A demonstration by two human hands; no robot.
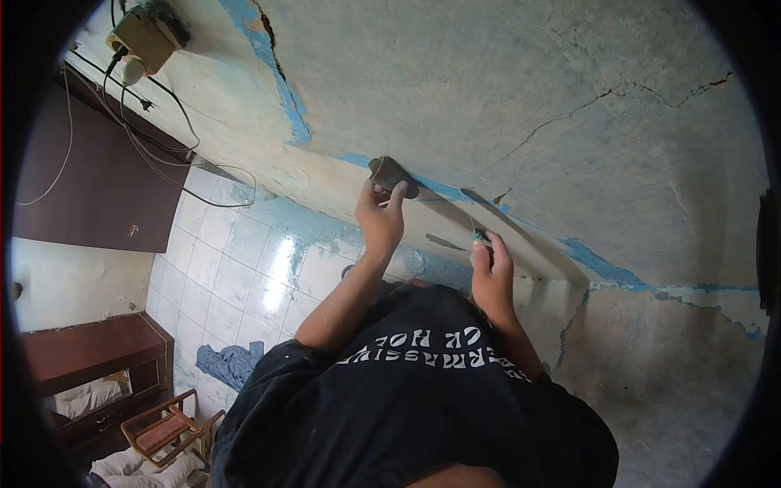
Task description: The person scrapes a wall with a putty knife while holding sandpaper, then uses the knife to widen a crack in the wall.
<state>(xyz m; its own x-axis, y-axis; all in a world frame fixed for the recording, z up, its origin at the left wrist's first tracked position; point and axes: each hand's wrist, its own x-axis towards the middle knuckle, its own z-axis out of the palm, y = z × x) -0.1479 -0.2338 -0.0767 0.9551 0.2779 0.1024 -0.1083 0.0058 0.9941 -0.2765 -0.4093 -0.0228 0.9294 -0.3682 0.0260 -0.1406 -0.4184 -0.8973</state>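
My left hand point(381, 224) is closed on a dark grey-brown, flat piece point(394, 177), pinched between thumb and fingers close against the wall; I cannot tell its exact kind. To the right, my right hand point(493, 276) grips the teal handle of a putty knife point(473, 228), its thin blade seen nearly edge-on and pointing up at the wall. Between and around both hands, a band of blue old paint point(443, 189) borders the grey plastered wall point(455, 89). A small chipped hole point(500, 198) shows just above the blade tip.
Cracks point(606, 95) cross the wall. A socket box point(145, 41) with hanging cables point(130, 138) is at upper left. Below lie dusty white floor tiles point(232, 244) and a crumpled blue cloth point(230, 364). A wooden chair point(167, 427) and a brown cabinet point(89, 350) stand lower left.
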